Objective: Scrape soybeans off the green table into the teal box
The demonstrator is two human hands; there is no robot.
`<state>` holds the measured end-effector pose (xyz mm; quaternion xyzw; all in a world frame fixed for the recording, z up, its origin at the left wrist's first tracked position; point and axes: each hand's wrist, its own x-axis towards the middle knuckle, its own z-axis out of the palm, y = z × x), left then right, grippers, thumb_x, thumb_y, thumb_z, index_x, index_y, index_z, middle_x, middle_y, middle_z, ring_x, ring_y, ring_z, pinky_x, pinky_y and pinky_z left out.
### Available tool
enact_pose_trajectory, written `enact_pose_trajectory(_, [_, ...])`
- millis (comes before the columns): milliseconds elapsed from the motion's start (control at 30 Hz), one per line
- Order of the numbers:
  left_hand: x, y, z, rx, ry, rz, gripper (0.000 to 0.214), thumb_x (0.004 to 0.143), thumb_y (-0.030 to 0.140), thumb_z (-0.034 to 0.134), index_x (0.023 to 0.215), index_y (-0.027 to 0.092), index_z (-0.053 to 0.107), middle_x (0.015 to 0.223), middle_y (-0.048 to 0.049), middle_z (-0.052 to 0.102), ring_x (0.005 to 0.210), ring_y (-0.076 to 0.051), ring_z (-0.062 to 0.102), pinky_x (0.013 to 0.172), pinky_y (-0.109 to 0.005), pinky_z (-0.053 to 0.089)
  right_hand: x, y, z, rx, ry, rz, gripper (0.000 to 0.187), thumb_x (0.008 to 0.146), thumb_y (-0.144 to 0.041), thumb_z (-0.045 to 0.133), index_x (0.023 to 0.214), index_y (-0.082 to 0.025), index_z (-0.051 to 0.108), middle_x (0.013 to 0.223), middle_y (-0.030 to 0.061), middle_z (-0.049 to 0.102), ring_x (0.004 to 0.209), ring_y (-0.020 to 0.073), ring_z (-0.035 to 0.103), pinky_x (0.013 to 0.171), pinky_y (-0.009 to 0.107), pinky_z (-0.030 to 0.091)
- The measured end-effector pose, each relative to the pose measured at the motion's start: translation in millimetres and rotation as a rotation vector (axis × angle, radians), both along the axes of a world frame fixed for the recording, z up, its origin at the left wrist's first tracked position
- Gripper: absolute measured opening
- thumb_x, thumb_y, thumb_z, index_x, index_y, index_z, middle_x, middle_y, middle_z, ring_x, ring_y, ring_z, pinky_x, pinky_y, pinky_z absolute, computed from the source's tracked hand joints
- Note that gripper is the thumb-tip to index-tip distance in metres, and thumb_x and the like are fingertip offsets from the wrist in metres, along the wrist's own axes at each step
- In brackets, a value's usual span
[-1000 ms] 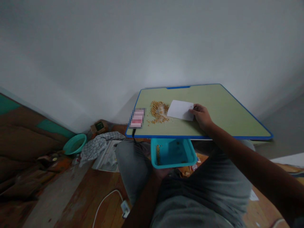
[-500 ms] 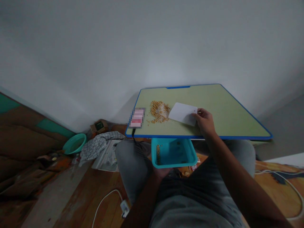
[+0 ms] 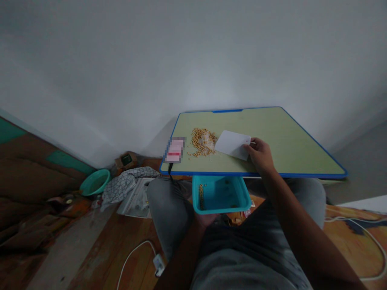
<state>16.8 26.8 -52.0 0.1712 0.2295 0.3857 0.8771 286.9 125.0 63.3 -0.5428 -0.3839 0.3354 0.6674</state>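
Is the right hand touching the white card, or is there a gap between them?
Touching. The head view shows the fingers of the right hand pinching the right edge of the white card, with no gap between them.

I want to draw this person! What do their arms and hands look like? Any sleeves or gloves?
Both arms are bare as far as they show: no sleeves, gloves, watch or bracelet. The right hand shows no rings on its fingers at the card. The left hand is mostly hidden under the tray.
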Motion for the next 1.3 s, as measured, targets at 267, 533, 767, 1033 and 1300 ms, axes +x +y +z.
enact_pose_trajectory(267, [0.1,2.1,-1.7,-0.021,0.006,0.001,0.068,0.102,0.057,0.048,0.153,0.016,0.066,0.152,-0.0162,0.072,0.165,-0.036,0.040,0.139,-0.062,0.015,-2.1,-1.0,2.2,0.019,0.037,0.035,0.036,0.065,-0.041,0.085,0.089,-0.025,0.063,0.077,0.0016,0.077,0.060,0.0181,0.066,0.053,0.028,0.051])
enact_pose_trajectory(533, [1.8,-2.6,6.9,-0.031,0.061,0.065,0.060,0.104,0.057,0.045,0.146,0.024,0.073,0.136,-0.0082,0.082,0.160,-0.038,0.048,0.137,-0.061,0.022,-0.6,-0.6,2.2,0.015,0.027,0.023,0.035,0.065,-0.040,0.086,0.089,-0.025,0.065,0.072,0.0008,0.075,0.061,0.0196,0.067,0.053,0.028,0.051])
enact_pose_trajectory(767, [0.6,0.0,4.2,-0.042,0.052,0.016,0.063,0.105,0.054,0.046,0.152,0.018,0.067,0.148,-0.0147,0.075,0.161,-0.033,0.048,0.140,-0.055,0.014,-0.2,1.2,-1.4,0.042,0.032,0.078,0.033,0.068,-0.041,0.084,0.090,-0.026,0.064,0.077,0.0005,0.076,0.063,0.0192,0.067,0.058,0.029,0.054])
enact_pose_trajectory(1033, [0.6,1.1,0.6,-0.024,0.033,0.003,0.064,0.103,0.057,0.048,0.153,0.022,0.066,0.157,-0.0139,0.069,0.164,-0.034,0.043,0.140,-0.058,0.011,0.4,0.6,-1.7,0.025,0.023,0.079,0.035,0.069,-0.041,0.085,0.092,-0.026,0.064,0.076,0.0000,0.075,0.061,0.0191,0.067,0.056,0.029,0.053])
enact_pose_trajectory(1300, [1.3,-0.4,1.8,-0.012,0.039,0.016,0.070,0.099,0.062,0.052,0.153,0.020,0.067,0.159,-0.0148,0.067,0.165,-0.040,0.039,0.138,-0.062,0.023,1.0,-0.6,-0.7,0.042,-0.006,0.074,0.034,0.072,-0.042,0.084,0.091,-0.027,0.062,0.079,0.0011,0.075,0.064,0.0198,0.068,0.058,0.030,0.054])
